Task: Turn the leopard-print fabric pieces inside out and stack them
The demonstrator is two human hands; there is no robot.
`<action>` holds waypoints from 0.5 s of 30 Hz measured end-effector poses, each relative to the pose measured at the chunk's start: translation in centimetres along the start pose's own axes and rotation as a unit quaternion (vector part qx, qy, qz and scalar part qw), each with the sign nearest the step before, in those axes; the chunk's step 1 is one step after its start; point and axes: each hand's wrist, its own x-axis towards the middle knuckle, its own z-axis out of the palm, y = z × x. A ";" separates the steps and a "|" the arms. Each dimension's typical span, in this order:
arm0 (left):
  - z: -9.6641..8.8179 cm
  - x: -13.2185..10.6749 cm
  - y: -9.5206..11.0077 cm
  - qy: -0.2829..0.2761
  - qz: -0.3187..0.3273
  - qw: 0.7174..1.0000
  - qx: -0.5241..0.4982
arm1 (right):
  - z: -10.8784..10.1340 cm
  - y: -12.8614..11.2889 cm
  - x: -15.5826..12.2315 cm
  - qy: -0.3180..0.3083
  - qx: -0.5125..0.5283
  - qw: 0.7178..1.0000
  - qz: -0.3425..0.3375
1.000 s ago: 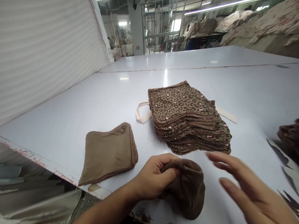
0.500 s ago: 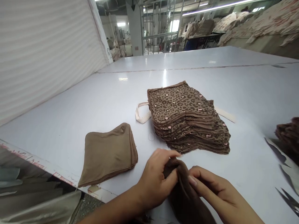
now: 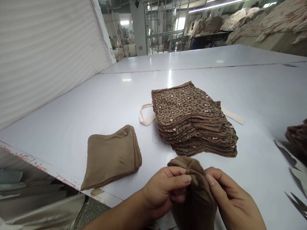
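A bunched piece of plain brown fabric (image 3: 195, 195) is pinched between both my hands near the table's front edge. My left hand (image 3: 163, 191) grips its left side with thumb and fingers closed. My right hand (image 3: 231, 199) grips its right side, fingers closed too. Just beyond them lies a stack of leopard-print cut pieces (image 3: 192, 119) with small pink hearts. To the left lies a small stack of plain tan pieces (image 3: 111, 156), flat on the table.
The white cutting table (image 3: 72, 108) stretches far back. A cream cloth strip (image 3: 146, 116) pokes out under the leopard stack. Dark brown fabric (image 3: 297, 134) lies at the right edge. A ribbed white wall stands left; fabric heaps fill the background.
My right hand came in from the open air and closed on the brown fabric. Both hands now pinch it together and have drawn it slightly nearer.
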 end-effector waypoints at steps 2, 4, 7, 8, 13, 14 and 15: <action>-0.2 0.0 -0.3 -0.057 -0.035 0.996 -0.063 | 0.4 0.3 0.1 0.013 -0.011 0.999 -0.038; -0.4 0.1 -0.4 -0.061 -0.027 0.997 -0.050 | 0.8 0.5 0.0 -0.004 -0.003 0.999 -0.043; -0.3 0.4 -0.1 0.007 0.032 0.999 0.043 | 0.6 0.7 -0.1 0.005 -0.032 0.999 -0.020; -0.2 0.5 0.0 0.032 0.051 0.996 0.070 | 0.3 0.7 -0.1 0.021 -0.064 0.997 -0.040; 0.6 0.0 0.2 0.064 0.115 0.965 0.229 | -0.9 0.0 -0.2 0.005 -0.206 0.966 -0.157; 0.6 -0.2 0.4 0.067 0.144 0.945 0.287 | -0.9 -0.4 -0.3 -0.010 -0.199 0.971 -0.134; 0.7 -0.4 0.6 0.079 0.193 0.914 0.349 | -0.7 -0.7 -0.4 -0.022 -0.182 0.978 -0.104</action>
